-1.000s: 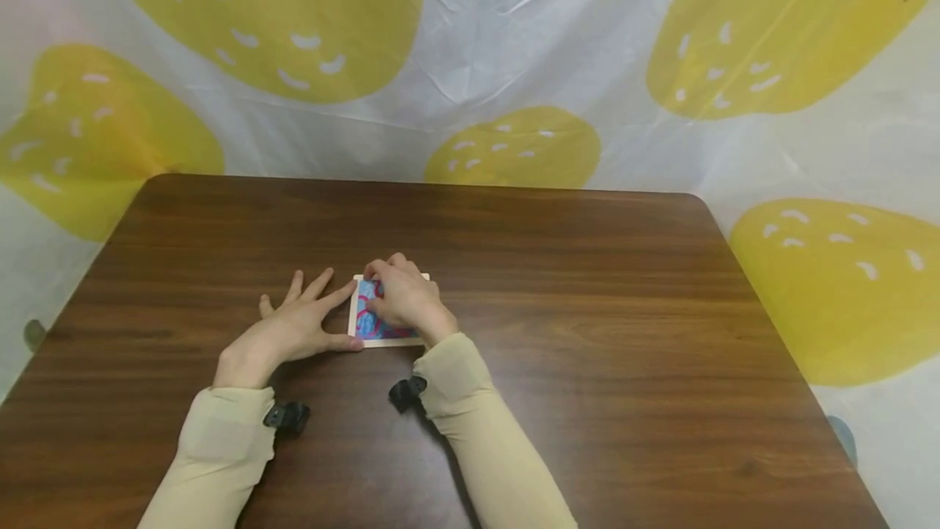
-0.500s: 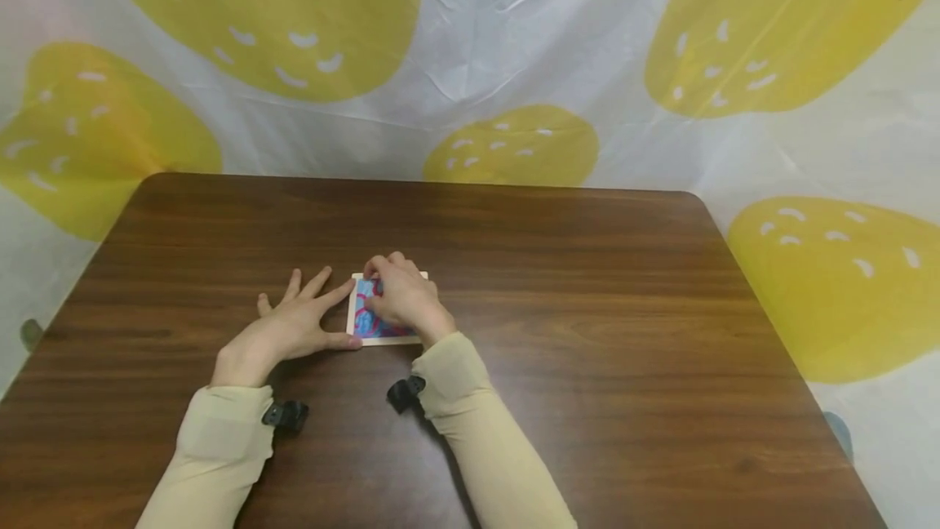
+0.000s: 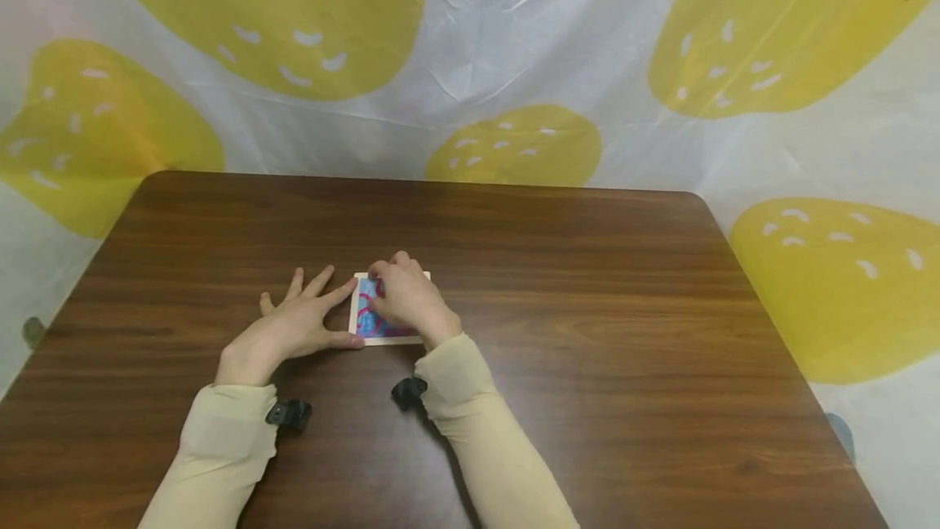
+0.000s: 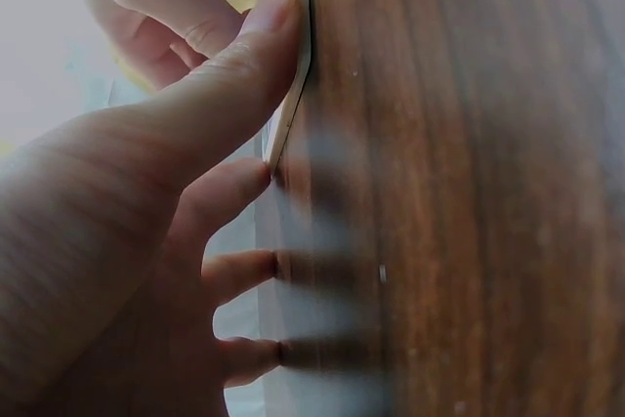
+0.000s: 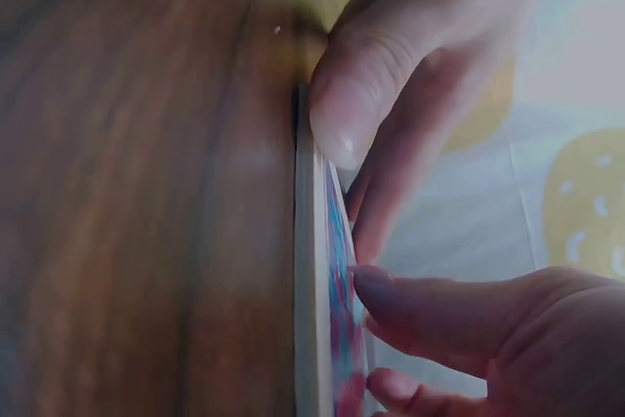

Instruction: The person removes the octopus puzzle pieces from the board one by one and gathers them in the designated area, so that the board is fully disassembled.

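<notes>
A small flat board (image 3: 370,318) with a pale rim and a blue-and-pink patterned face lies on the brown table. My left hand (image 3: 282,333) is spread at its left side, thumb and index finger touching the two left corners; the other fingers reach out onto the table. Over the board's right part is my right hand (image 3: 407,296), fingers bent down with the tips at the patterned face. The right wrist view shows the right thumb (image 5: 430,310) against that face and a finger (image 5: 410,393) beside it. I cannot tell whether these pinch anything. The right hand hides much of the pattern.
The wood-grain table (image 3: 624,333) extends around the board on every side. Behind it hangs a white sheet (image 3: 352,137) with yellow fruit shapes. Black cameras (image 3: 290,415) sit at both sleeve cuffs, near the tabletop.
</notes>
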`<state>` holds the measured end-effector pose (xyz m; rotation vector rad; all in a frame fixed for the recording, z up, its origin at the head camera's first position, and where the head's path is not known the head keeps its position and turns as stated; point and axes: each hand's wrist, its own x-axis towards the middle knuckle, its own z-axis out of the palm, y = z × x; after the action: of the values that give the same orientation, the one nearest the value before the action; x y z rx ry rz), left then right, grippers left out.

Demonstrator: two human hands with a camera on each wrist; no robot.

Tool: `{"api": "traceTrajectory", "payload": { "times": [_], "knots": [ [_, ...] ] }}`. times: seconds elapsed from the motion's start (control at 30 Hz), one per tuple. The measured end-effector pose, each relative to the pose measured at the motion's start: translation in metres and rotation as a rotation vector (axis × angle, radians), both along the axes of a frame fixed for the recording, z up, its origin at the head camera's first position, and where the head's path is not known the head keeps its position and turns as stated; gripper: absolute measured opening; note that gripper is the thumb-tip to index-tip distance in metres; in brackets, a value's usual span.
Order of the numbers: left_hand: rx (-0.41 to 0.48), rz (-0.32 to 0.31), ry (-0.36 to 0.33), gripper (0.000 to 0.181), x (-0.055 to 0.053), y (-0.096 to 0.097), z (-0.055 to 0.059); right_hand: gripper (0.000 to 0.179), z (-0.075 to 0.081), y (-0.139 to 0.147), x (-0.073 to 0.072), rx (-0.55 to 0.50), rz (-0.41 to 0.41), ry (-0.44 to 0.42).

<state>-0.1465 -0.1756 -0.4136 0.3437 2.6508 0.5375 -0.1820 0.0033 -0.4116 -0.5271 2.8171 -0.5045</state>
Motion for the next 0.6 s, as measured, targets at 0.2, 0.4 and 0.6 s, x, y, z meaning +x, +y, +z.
{"api": "traceTrajectory", "payload": {
  "times": [0.2, 0.4, 0.6],
  "knots": [
    [-0.005, 0.002, -0.010, 0.098, -0.0004, 0.0010, -0.0004, 0.040, -0.0020, -0.0005, -0.0026, 0.007, -0.044, -0.067],
    [-0.001, 0.003, -0.022, 0.098, -0.0004, 0.0012, 0.0011, 0.042, -0.0040, -0.0002, -0.0040, -0.025, -0.056, -0.067],
    [-0.002, 0.002, -0.020, 0.098, -0.0007, 0.0009, 0.0016, 0.039, -0.0051, -0.0004, -0.0044, -0.075, -0.077, -0.048]
  ]
}}
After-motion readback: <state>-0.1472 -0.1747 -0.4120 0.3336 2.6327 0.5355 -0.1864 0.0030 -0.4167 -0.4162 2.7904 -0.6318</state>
